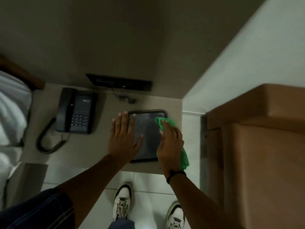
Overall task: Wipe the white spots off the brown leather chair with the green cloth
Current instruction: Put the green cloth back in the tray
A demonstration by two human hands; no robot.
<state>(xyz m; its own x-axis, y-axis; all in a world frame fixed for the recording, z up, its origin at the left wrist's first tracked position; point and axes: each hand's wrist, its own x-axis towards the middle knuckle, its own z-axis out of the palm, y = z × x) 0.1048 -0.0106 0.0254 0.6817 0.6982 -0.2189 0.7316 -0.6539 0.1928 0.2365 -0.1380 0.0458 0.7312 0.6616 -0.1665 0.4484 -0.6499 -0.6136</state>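
The green cloth [184, 156] is bunched under my right hand [170, 144], which presses it onto the right side of a dark tray [146, 129]. My left hand [123, 138] lies flat with fingers spread on the tray's left edge, holding nothing. The brown leather chair [260, 154] stands at the right of the view, apart from both hands. I see no white spots on it from here.
The tray rests on a beige bedside table [92, 149] with a black telephone [76, 109] and its coiled cord at the left. A dark wall panel [118, 82] sits behind. A bed with white linen [11, 116] is far left. My shoes stand on the tiled floor [148, 187].
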